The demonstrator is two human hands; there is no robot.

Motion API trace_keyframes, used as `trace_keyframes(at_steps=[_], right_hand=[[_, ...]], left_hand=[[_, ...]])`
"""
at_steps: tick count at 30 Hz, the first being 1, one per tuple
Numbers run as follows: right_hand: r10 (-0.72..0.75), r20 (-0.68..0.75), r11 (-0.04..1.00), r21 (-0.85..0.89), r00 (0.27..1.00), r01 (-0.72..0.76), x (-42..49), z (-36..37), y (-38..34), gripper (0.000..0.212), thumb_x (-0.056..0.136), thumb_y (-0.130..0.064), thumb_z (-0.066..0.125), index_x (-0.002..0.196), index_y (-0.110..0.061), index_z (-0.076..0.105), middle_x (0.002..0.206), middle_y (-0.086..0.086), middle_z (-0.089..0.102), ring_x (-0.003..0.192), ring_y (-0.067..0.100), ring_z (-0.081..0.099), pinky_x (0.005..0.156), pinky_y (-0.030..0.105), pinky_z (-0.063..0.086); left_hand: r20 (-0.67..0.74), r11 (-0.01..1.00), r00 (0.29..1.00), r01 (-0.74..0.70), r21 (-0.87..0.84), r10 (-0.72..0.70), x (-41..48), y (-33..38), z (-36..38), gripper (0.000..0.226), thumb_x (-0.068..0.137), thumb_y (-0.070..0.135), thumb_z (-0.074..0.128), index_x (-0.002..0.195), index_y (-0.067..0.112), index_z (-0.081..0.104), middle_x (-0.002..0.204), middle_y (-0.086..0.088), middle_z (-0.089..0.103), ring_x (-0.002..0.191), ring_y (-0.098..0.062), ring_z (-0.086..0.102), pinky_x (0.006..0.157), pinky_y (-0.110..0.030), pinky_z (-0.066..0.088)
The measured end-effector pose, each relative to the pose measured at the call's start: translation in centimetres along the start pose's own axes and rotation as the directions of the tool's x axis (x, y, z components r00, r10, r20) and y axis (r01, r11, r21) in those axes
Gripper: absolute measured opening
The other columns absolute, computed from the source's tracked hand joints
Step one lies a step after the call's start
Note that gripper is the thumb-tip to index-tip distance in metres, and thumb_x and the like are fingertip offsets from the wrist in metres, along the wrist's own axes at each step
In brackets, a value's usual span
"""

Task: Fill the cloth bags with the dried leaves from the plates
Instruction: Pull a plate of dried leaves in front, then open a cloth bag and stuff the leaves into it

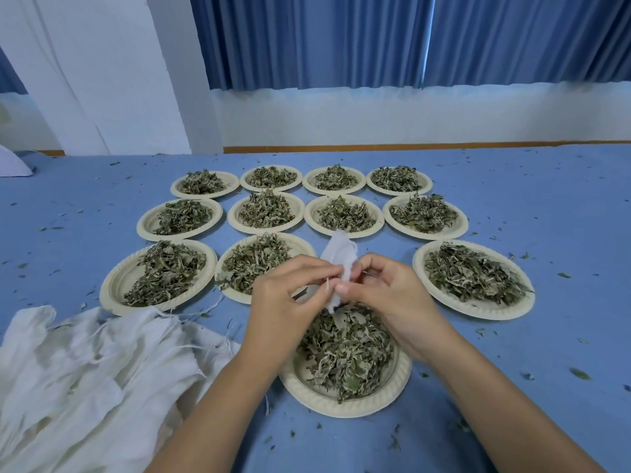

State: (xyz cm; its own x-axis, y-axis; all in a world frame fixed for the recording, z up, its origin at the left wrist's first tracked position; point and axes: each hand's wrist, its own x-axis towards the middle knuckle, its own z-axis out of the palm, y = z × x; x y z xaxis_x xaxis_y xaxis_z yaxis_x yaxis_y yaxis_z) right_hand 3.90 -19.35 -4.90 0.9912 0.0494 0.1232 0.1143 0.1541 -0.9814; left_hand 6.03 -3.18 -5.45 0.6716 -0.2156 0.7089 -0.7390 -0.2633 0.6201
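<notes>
The left hand [293, 291] and right hand [387, 290] each grip the cloth bag [339, 254] by pinching, likely to open its mouth; a plate [341, 408] of dried leaves [348, 349] lies just below.

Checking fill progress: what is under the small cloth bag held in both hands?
Under the cloth bag, pinched by left hand and right hand, sits the nearest plate heaped with dried leaves. The hands hide its far rim.
</notes>
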Motion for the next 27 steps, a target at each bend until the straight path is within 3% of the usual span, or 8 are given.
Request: trace_keyframes(at_steps=[3,9,13,15,19,21,24,27], right_hand=[[-0.007,0.039,0.992,0.128,0.999,0.002,-0.2,0.1,-0.4,0.026,0.064,-0.013,0.075,0.086,-0.004,0.062,0.079,0.005,0.068,0.074,0.016,0.065,0.071,0.019,0.052],[-0.002,-0.016,0.997,0.073,1.000,0.003,-0.2,0.2,-0.4,0.016,0.067,-0.020,0.073,0.078,-0.009,0.069,0.077,0.009,0.070,0.074,0.018,0.067,0.078,0.027,0.054],[-0.011,-0.029,1.000,0.005,1.000,0.011,-0.1,0.2,-0.3,0.003,0.084,-0.008,0.065,0.081,-0.009,0.066,0.079,0.008,0.069,0.081,0.021,0.067,0.092,0.041,0.050],[-0.025,-0.037,1.000,-0.008,0.999,0.025,-0.1,0.0,-0.2,0.012,0.089,-0.002,0.059,0.082,-0.009,0.064,0.083,0.010,0.068,0.084,0.023,0.067,0.093,0.044,0.049],[-0.063,0.015,0.997,-0.051,0.998,0.064,-0.2,0.1,-0.4,0.012,0.089,0.000,0.059,0.082,-0.009,0.062,0.083,0.005,0.069,0.078,0.015,0.066,0.075,0.023,0.052],[-0.088,0.049,0.972,-0.214,0.995,0.096,-0.2,-0.4,-1.0,0.010,0.086,0.000,0.064,0.083,-0.009,0.063,0.086,-0.001,0.070,0.080,0.010,0.066,0.075,0.020,0.052],[-0.081,0.183,0.645,-0.740,0.980,0.191,-0.2,-2.7,-2.4,0.026,0.077,-0.010,0.078,0.096,-0.024,0.067,0.098,-0.012,0.067,0.084,0.005,0.059,0.082,0.024,0.050],[0.152,0.314,0.405,-0.885,0.937,0.231,-0.3,-3.8,-2.7,0.051,0.072,-0.025,0.082,0.117,-0.038,0.062,0.111,-0.019,0.061,0.095,-0.002,0.052,0.084,0.008,0.038]], left_hand=[[-0.015,1.000,1.000,-0.019,0.017,0.019,-0.1,0.0,-0.3,0.017,0.082,0.014,0.072,0.099,0.012,0.075,0.092,0.003,0.071,0.086,-0.004,0.066,0.079,-0.020,0.053],[0.050,0.997,0.997,-0.060,0.040,0.058,0.0,0.4,-0.4,0.023,0.077,0.016,0.078,0.098,0.008,0.076,0.093,0.001,0.072,0.085,-0.004,0.067,0.080,-0.021,0.054],[0.000,0.987,0.989,0.146,-0.065,-0.147,0.0,0.3,-0.4,0.020,0.080,0.007,0.076,0.095,0.019,0.074,0.090,0.006,0.073,0.083,-0.007,0.069,0.078,-0.026,0.057],[0.002,0.971,0.972,0.236,-0.042,-0.237,0.1,0.1,-0.4,0.019,0.080,0.003,0.075,0.091,0.019,0.075,0.085,0.006,0.073,0.080,-0.008,0.068,0.077,-0.027,0.057],[0.079,0.949,0.947,0.314,-0.006,-0.313,-0.2,0.1,0.0,0.009,0.081,0.010,0.072,0.089,0.014,0.074,0.079,0.005,0.071,0.073,-0.013,0.067,0.071,-0.035,0.057],[0.001,0.934,0.934,0.358,-0.016,-0.358,-0.1,0.1,-0.3,0.015,0.083,0.003,0.070,0.088,0.018,0.073,0.078,0.005,0.071,0.073,-0.011,0.067,0.071,-0.032,0.057],[-0.280,0.941,0.920,0.317,0.120,-0.275,0.5,0.0,-2.0,0.028,0.081,-0.005,0.063,0.083,0.023,0.067,0.076,0.008,0.066,0.068,-0.001,0.058,0.066,-0.014,0.047],[-0.325,0.883,0.937,0.040,0.468,0.131,0.6,-0.1,-3.0,0.018,0.082,-0.004,0.057,0.091,0.004,0.070,0.083,-0.004,0.061,0.074,-0.008,0.051,0.071,-0.013,0.042]])
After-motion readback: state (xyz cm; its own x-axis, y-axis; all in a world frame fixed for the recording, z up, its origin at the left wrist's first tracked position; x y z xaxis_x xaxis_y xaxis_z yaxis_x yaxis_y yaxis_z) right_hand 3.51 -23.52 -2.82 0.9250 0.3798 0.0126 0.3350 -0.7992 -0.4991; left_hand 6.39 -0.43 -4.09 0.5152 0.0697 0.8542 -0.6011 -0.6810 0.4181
